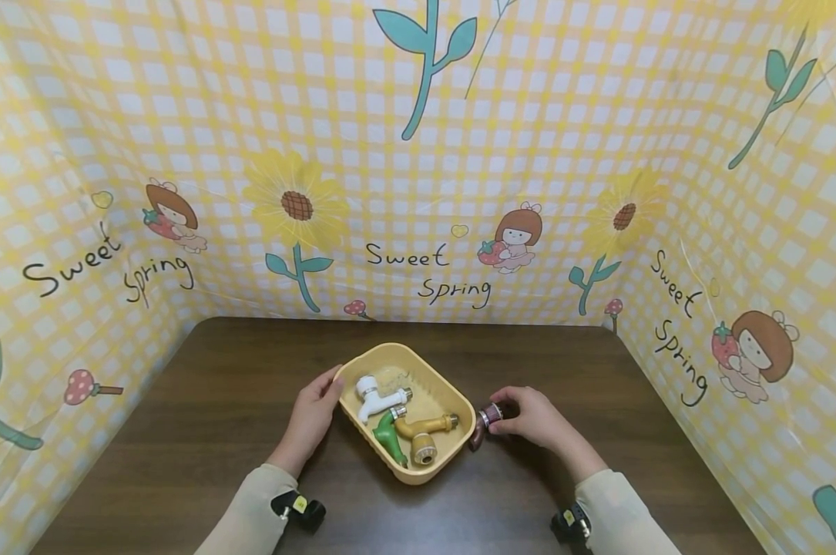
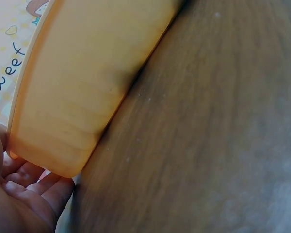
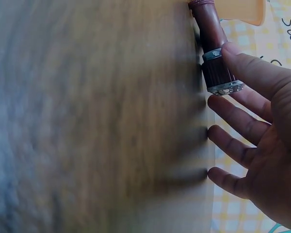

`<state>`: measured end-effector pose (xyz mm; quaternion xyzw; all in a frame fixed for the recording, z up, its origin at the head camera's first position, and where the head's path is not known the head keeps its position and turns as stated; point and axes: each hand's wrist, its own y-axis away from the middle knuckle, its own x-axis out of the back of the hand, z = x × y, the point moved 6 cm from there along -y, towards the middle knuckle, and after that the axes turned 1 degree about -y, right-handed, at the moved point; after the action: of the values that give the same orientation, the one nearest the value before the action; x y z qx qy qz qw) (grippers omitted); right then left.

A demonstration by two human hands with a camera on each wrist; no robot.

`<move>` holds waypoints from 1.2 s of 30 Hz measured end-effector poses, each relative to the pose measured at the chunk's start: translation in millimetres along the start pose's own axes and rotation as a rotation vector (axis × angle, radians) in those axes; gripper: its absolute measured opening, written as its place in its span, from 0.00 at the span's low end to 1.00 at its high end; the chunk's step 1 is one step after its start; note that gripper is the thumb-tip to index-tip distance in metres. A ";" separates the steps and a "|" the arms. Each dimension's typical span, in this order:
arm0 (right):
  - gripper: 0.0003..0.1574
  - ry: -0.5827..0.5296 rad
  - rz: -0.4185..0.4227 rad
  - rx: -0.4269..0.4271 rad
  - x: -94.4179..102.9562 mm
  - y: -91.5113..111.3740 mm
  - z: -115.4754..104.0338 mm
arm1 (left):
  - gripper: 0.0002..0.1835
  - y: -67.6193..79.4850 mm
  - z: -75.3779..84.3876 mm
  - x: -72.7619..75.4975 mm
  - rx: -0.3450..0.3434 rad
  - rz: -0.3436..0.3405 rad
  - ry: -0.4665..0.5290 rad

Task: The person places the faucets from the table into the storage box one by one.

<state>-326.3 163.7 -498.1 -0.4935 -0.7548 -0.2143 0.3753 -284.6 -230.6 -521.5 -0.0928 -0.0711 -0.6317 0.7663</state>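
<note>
My left hand grips a pale yellow plastic basket at its left corner; in the left wrist view the thumb is at the rim and the fingers curl against the outer wall. Inside the basket lie a white faucet, a green faucet and a mustard-yellow faucet. Just outside its right corner is a dark red-brown faucet with silver bands. Thumb and index finger of my right hand pinch that faucet near its banded end, while the other fingers spread with their tips at the tabletop.
A dark brown wooden table lies under everything. Yellow checked cloth with printed flowers and figures rises along the table's back and both sides.
</note>
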 end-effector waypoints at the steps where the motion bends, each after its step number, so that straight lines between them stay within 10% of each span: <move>1: 0.28 0.003 0.002 0.000 -0.1 -0.1 0.1 | 0.25 0.1 0.2 -0.1 0.001 0.000 0.000; 36: 0.25 -0.014 0.018 -0.058 -4.4 -3.2 -1.6 | 0.25 1.3 2.3 0.7 -0.009 -0.001 -0.005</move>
<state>-327.6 158.7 -500.3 -0.5124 -0.7463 -0.2293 0.3575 -283.2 -230.5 -519.1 -0.0977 -0.0702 -0.6323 0.7653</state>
